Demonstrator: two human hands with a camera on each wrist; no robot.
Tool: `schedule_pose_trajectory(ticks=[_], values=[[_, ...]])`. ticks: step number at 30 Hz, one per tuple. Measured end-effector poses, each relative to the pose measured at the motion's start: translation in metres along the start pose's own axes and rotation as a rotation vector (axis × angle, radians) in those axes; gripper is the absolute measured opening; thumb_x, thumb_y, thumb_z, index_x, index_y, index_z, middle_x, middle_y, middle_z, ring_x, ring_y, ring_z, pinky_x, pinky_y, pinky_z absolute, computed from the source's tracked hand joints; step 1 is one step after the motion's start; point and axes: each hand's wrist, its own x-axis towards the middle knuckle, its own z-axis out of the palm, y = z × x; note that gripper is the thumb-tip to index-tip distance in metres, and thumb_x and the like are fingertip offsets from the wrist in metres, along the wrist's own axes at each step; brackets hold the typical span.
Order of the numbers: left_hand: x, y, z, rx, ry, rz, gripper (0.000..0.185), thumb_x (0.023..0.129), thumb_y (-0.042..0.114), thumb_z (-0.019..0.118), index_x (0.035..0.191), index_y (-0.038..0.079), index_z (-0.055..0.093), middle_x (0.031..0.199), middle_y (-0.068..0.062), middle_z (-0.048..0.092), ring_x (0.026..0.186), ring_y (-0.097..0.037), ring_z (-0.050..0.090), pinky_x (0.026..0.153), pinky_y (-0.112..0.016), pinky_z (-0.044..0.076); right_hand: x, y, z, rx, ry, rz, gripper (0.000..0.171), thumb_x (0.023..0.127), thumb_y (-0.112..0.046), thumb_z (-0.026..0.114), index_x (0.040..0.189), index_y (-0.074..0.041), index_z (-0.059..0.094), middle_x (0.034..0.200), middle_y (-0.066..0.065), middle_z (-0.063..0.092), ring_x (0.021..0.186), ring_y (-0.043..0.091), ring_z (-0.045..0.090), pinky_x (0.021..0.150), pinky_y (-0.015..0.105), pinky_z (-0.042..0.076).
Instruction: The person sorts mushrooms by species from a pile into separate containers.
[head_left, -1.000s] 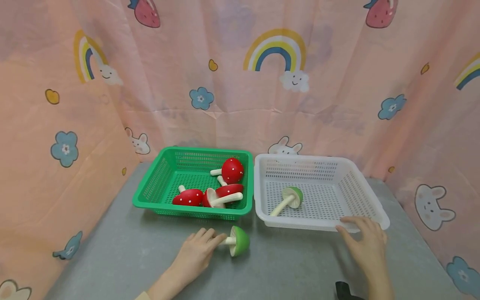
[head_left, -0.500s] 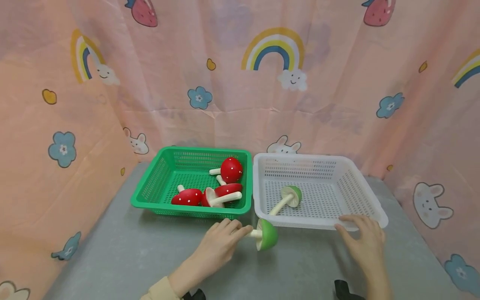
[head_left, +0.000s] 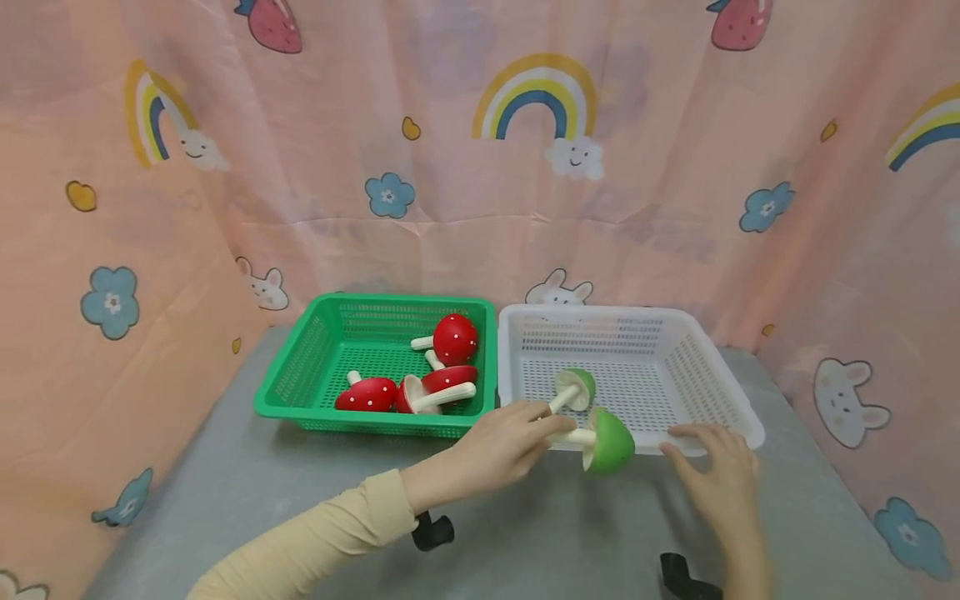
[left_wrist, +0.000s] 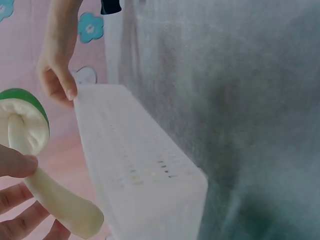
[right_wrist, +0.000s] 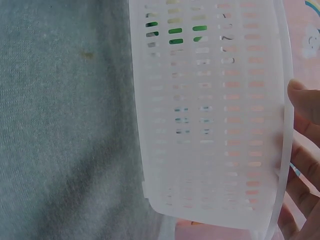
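Observation:
My left hand (head_left: 504, 446) pinches the cream stem of a green toy mushroom (head_left: 609, 442) and holds it in the air over the front rim of the white basket (head_left: 712, 375). The left wrist view shows the same mushroom (left_wrist: 22, 125) with its stem between my fingers, beside the white basket (left_wrist: 140, 170). Inside the white basket lies another green mushroom (head_left: 576, 387). My right hand (head_left: 712, 475) rests on the basket's front right rim with fingers laid over it; the right wrist view shows those fingers (right_wrist: 305, 150) against the white basket (right_wrist: 210, 115).
A green basket (head_left: 300, 367) stands left of the white one and holds several red mushrooms (head_left: 455, 339) with white dots. Both sit on a grey tabletop (head_left: 300, 500). Pink patterned curtains (head_left: 480, 167) close in the back and sides.
My left hand lifted the green mushroom off the table and carried it right and up to the white basket's front rim. The right hand stayed on the rim.

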Motion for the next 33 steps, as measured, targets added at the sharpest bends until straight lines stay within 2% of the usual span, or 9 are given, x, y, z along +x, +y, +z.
schedule_pose_trajectory(ticks=[4, 10, 13, 20, 25, 28, 33], values=[[0.02, 0.0, -0.004, -0.012, -0.072, 0.024, 0.033, 0.091, 0.013, 0.064, 0.122, 0.023, 0.062, 0.098, 0.006, 0.062, 0.083, -0.007, 0.056, 0.063, -0.01, 0.04, 0.0, -0.001, 0.0, 0.004, 0.01, -0.008, 0.024, 0.076, -0.011, 0.078, 0.098, -0.008, 0.069, 0.109, 0.02, 0.062, 0.106, 0.038, 0.048, 0.087, 0.057, 0.029], [0.046, -0.002, -0.006, -0.107, -0.163, 0.021, 0.031, 0.09, 0.013, 0.065, 0.121, 0.018, 0.064, 0.105, 0.004, 0.063, 0.09, -0.007, 0.056, 0.068, -0.006, 0.044, 0.0, -0.003, 0.001, 0.002, 0.012, -0.011, 0.025, 0.075, -0.01, 0.078, 0.098, -0.007, 0.07, 0.108, 0.019, 0.063, 0.105, 0.038, 0.048, 0.086, 0.055, 0.029], [0.059, -0.003, -0.007, -0.14, -0.213, -0.008, 0.031, 0.091, 0.011, 0.063, 0.122, 0.017, 0.065, 0.106, 0.003, 0.066, 0.089, -0.007, 0.057, 0.07, -0.007, 0.044, 0.0, -0.003, 0.003, -0.009, 0.014, -0.02, 0.026, 0.074, -0.01, 0.079, 0.098, -0.007, 0.069, 0.106, 0.019, 0.063, 0.104, 0.038, 0.048, 0.085, 0.055, 0.03], [0.09, -0.006, -0.003, -0.239, -0.365, -0.122, 0.033, 0.091, 0.006, 0.06, 0.121, 0.017, 0.065, 0.105, 0.003, 0.067, 0.081, -0.007, 0.054, 0.064, -0.012, 0.044, 0.001, 0.002, 0.002, -0.018, 0.017, -0.017, 0.024, 0.075, -0.009, 0.078, 0.097, -0.006, 0.068, 0.105, 0.02, 0.063, 0.104, 0.038, 0.048, 0.084, 0.056, 0.03], [0.103, -0.014, 0.007, -0.255, -0.452, -0.17, 0.035, 0.091, 0.003, 0.058, 0.122, 0.017, 0.065, 0.096, 0.001, 0.066, 0.069, -0.007, 0.05, 0.053, -0.014, 0.041, 0.001, 0.003, 0.0, -0.015, -0.004, -0.004, 0.022, 0.077, -0.01, 0.077, 0.097, -0.006, 0.069, 0.107, 0.021, 0.063, 0.105, 0.038, 0.047, 0.086, 0.057, 0.028], [0.109, -0.018, 0.013, -0.272, -0.514, -0.202, 0.034, 0.091, 0.004, 0.058, 0.122, 0.018, 0.065, 0.09, 0.0, 0.066, 0.066, -0.007, 0.051, 0.054, -0.015, 0.042, 0.0, 0.003, 0.0, -0.014, -0.015, 0.004, 0.022, 0.078, -0.011, 0.077, 0.098, -0.007, 0.069, 0.108, 0.021, 0.063, 0.105, 0.038, 0.047, 0.086, 0.058, 0.028], [0.116, -0.025, 0.023, -0.281, -0.592, -0.243, 0.034, 0.091, 0.008, 0.061, 0.124, 0.016, 0.063, 0.102, -0.003, 0.07, 0.078, -0.009, 0.058, 0.066, -0.015, 0.045, 0.0, 0.002, 0.0, -0.015, -0.026, 0.007, 0.022, 0.079, -0.014, 0.077, 0.099, -0.008, 0.069, 0.109, 0.021, 0.062, 0.105, 0.038, 0.047, 0.086, 0.058, 0.028]])
